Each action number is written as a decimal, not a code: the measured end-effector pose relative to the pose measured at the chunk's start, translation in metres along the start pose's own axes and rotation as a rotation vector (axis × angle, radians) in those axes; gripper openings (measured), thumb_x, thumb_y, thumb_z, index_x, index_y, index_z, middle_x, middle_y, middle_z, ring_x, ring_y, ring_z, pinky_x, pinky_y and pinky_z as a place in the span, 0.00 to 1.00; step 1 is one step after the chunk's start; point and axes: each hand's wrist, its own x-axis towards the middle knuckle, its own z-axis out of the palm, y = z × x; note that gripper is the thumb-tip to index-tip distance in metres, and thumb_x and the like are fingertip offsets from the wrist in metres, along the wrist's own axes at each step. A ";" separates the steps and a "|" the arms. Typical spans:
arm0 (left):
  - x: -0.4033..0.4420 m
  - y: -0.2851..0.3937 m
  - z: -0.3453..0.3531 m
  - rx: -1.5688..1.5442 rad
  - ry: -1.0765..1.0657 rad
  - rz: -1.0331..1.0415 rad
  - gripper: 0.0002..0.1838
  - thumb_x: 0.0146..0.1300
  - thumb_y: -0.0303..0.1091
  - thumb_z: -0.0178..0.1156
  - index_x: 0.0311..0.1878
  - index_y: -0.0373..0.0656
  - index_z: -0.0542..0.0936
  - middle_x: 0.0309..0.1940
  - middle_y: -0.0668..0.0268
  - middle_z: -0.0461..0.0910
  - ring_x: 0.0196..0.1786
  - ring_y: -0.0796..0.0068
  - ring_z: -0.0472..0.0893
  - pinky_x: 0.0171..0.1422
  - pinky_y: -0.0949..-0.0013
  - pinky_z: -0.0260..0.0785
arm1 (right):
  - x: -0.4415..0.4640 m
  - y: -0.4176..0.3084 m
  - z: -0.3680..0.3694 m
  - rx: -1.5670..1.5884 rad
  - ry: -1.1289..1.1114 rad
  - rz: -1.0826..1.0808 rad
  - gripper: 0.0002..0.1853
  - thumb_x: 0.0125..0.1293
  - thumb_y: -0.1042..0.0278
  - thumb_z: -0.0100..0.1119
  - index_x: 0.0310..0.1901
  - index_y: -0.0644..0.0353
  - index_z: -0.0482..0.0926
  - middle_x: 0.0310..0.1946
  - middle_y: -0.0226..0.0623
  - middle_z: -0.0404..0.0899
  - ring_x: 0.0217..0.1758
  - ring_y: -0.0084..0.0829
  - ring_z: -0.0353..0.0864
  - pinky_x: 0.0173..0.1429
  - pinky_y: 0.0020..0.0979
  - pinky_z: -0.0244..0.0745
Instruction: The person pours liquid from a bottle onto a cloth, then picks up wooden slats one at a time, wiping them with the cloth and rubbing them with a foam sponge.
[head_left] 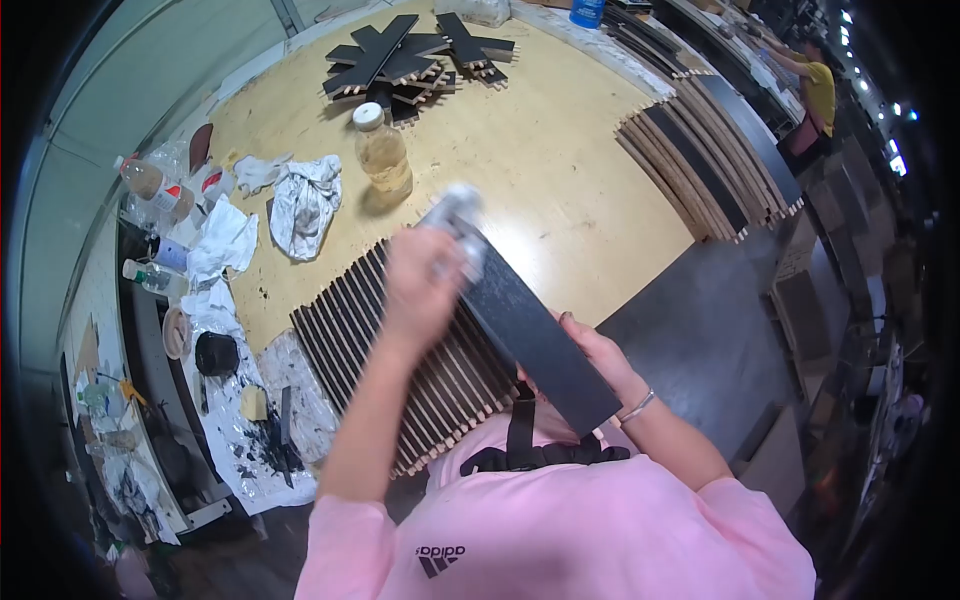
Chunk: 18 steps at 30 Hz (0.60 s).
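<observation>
A white cloth (462, 212) is bunched in my left hand (422, 285), which is closed around it and smeared by motion. The cloth presses on the far end of a long black wooden board (545, 350). My right hand (604, 362) grips this board by its near right part, with the thumb along the edge and fingertips showing at the opposite edge. The board slants toward my body, above a row of dark slats (350, 330) set on edge, with light wooden pegs at their ends.
A capped bottle of yellowish liquid (384, 160) stands on the table (560, 170). Behind it lie crossed black boards (385, 60); more boards (700, 150) are stacked at right. Rags (305, 205), bottles and a black cup (216, 353) sit left. Another person (815, 90) stands far right.
</observation>
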 end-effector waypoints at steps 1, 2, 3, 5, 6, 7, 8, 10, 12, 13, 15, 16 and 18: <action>0.008 -0.029 -0.010 0.019 0.068 -0.126 0.04 0.66 0.27 0.62 0.40 0.39 0.77 0.36 0.62 0.77 0.41 0.67 0.75 0.50 0.66 0.68 | 0.000 0.006 -0.005 -0.002 0.009 0.025 0.29 0.81 0.46 0.33 0.74 0.54 0.60 0.42 0.50 0.82 0.35 0.36 0.84 0.41 0.35 0.82; 0.011 -0.048 -0.021 0.057 0.142 -0.322 0.05 0.66 0.28 0.62 0.39 0.38 0.78 0.36 0.62 0.78 0.40 0.68 0.77 0.47 0.67 0.69 | 0.001 0.008 -0.007 -0.005 0.016 0.047 0.29 0.82 0.46 0.32 0.75 0.54 0.60 0.42 0.51 0.82 0.35 0.36 0.83 0.41 0.36 0.82; 0.007 -0.073 -0.031 0.163 0.178 -0.315 0.06 0.67 0.29 0.63 0.37 0.37 0.77 0.35 0.62 0.80 0.38 0.70 0.78 0.45 0.67 0.70 | 0.001 0.008 -0.006 0.013 -0.007 0.031 0.29 0.82 0.46 0.32 0.74 0.55 0.60 0.42 0.51 0.81 0.35 0.36 0.83 0.41 0.35 0.82; 0.001 -0.061 -0.038 0.028 0.278 -0.403 0.07 0.66 0.30 0.64 0.37 0.37 0.78 0.37 0.62 0.80 0.38 0.70 0.78 0.45 0.67 0.70 | 0.001 0.008 -0.005 0.061 -0.046 -0.010 0.29 0.82 0.45 0.30 0.73 0.55 0.61 0.42 0.51 0.81 0.34 0.36 0.83 0.40 0.35 0.82; -0.007 -0.050 -0.042 -0.044 0.315 -0.450 0.07 0.66 0.30 0.64 0.37 0.37 0.78 0.38 0.62 0.80 0.38 0.70 0.78 0.45 0.67 0.71 | 0.002 0.009 -0.005 0.068 -0.036 -0.026 0.29 0.82 0.45 0.30 0.72 0.55 0.62 0.42 0.51 0.81 0.33 0.36 0.82 0.40 0.35 0.82; -0.014 -0.030 -0.038 -0.127 0.324 -0.521 0.06 0.65 0.29 0.65 0.37 0.38 0.78 0.39 0.62 0.80 0.39 0.71 0.78 0.47 0.68 0.70 | 0.006 0.005 -0.007 0.073 -0.024 -0.042 0.29 0.82 0.44 0.29 0.71 0.55 0.63 0.42 0.51 0.80 0.33 0.36 0.82 0.39 0.35 0.82; -0.020 -0.003 -0.030 -0.210 0.336 -0.595 0.06 0.64 0.29 0.65 0.38 0.39 0.79 0.41 0.61 0.81 0.40 0.72 0.77 0.49 0.69 0.70 | 0.010 0.001 -0.009 0.075 -0.011 -0.057 0.29 0.82 0.44 0.28 0.70 0.56 0.64 0.42 0.51 0.80 0.32 0.36 0.82 0.39 0.34 0.82; -0.030 0.054 -0.010 -0.118 0.153 -0.187 0.07 0.59 0.25 0.67 0.41 0.42 0.81 0.43 0.62 0.81 0.41 0.70 0.77 0.49 0.68 0.69 | 0.019 -0.002 -0.015 0.166 0.067 -0.059 0.26 0.81 0.45 0.33 0.68 0.54 0.66 0.46 0.48 0.81 0.37 0.35 0.85 0.42 0.37 0.84; -0.029 0.105 0.005 -0.154 -0.195 0.143 0.13 0.53 0.23 0.68 0.43 0.45 0.83 0.44 0.65 0.81 0.42 0.66 0.76 0.47 0.65 0.69 | 0.027 -0.005 -0.004 0.365 0.350 -0.019 0.25 0.81 0.46 0.37 0.68 0.54 0.67 0.48 0.47 0.81 0.40 0.35 0.86 0.44 0.38 0.85; -0.039 0.112 0.016 -0.187 -0.259 0.169 0.15 0.51 0.23 0.68 0.43 0.45 0.84 0.44 0.66 0.81 0.42 0.64 0.76 0.47 0.64 0.68 | 0.032 0.001 -0.024 0.249 0.181 -0.150 0.24 0.81 0.49 0.41 0.69 0.55 0.66 0.49 0.45 0.82 0.46 0.34 0.87 0.49 0.38 0.85; -0.060 0.111 0.020 -0.243 -0.374 0.205 0.15 0.48 0.23 0.68 0.42 0.46 0.85 0.44 0.67 0.81 0.42 0.63 0.76 0.46 0.62 0.68 | 0.028 -0.007 -0.007 0.036 0.188 -0.182 0.26 0.81 0.49 0.37 0.72 0.55 0.63 0.45 0.44 0.83 0.43 0.32 0.86 0.46 0.34 0.85; -0.069 0.106 0.013 -0.265 -0.423 0.217 0.15 0.49 0.23 0.68 0.42 0.46 0.85 0.44 0.67 0.82 0.41 0.63 0.75 0.45 0.62 0.68 | 0.031 -0.010 -0.002 -0.005 0.188 -0.251 0.27 0.82 0.48 0.36 0.73 0.54 0.62 0.44 0.44 0.83 0.41 0.31 0.86 0.45 0.33 0.84; -0.086 0.085 0.000 -0.260 -0.446 0.190 0.14 0.49 0.22 0.68 0.41 0.45 0.86 0.42 0.67 0.82 0.41 0.64 0.75 0.44 0.62 0.68 | 0.028 -0.018 -0.017 0.047 0.005 -0.265 0.28 0.81 0.44 0.30 0.66 0.56 0.69 0.42 0.47 0.82 0.37 0.34 0.85 0.42 0.34 0.84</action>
